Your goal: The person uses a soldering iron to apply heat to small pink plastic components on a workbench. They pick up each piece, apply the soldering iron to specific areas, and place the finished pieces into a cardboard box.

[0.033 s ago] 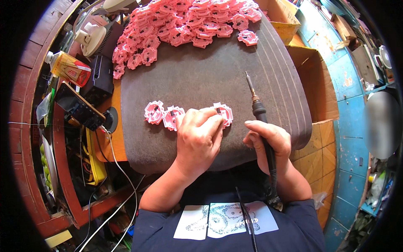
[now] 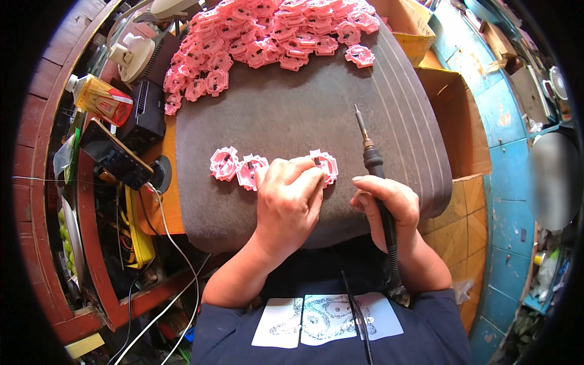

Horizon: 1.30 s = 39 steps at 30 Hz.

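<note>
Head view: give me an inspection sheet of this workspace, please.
Surface: dark grey mat, pale stripes along its right side.
Job's things: pink plastic parts, most piled at the far edge, a few nearer; soldering iron.
Clutter: yellow bottle and smartphone, left of the mat.
Hands: left hand among the nearer parts, fingertips partly hidden; right hand holds the soldering iron, tip clear of the parts.
Cables: white cable at left; black cord over the shirt.
Surroundings: cardboard box and blue panels at right.
</note>
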Each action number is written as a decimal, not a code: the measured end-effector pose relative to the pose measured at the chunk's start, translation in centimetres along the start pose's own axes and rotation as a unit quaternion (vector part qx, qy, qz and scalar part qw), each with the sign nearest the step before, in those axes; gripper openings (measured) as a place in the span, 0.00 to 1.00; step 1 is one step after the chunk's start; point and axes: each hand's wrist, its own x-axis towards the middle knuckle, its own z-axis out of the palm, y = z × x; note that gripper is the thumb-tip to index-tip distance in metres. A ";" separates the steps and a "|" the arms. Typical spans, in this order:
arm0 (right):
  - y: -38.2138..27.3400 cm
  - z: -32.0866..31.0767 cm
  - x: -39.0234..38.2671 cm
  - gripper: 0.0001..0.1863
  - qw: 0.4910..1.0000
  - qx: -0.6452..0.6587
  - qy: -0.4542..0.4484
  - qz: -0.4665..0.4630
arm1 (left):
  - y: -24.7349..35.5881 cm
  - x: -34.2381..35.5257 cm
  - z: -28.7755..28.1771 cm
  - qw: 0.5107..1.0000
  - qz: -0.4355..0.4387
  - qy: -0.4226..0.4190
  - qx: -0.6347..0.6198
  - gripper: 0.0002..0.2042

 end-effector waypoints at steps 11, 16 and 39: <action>-0.1 0.5 0.4 0.20 0.999 -0.035 -0.016 -0.007 | 0.2 0.1 -0.5 1.000 -0.004 -0.014 0.010 0.10; -0.1 0.6 0.5 0.21 0.999 -0.041 -0.009 -0.020 | 0.3 0.1 -0.5 1.000 -0.007 -0.018 0.011 0.10; 0.2 1.0 0.6 0.26 0.998 -0.051 -0.035 0.017 | 0.3 0.0 -0.6 1.000 -0.004 -0.015 0.011 0.10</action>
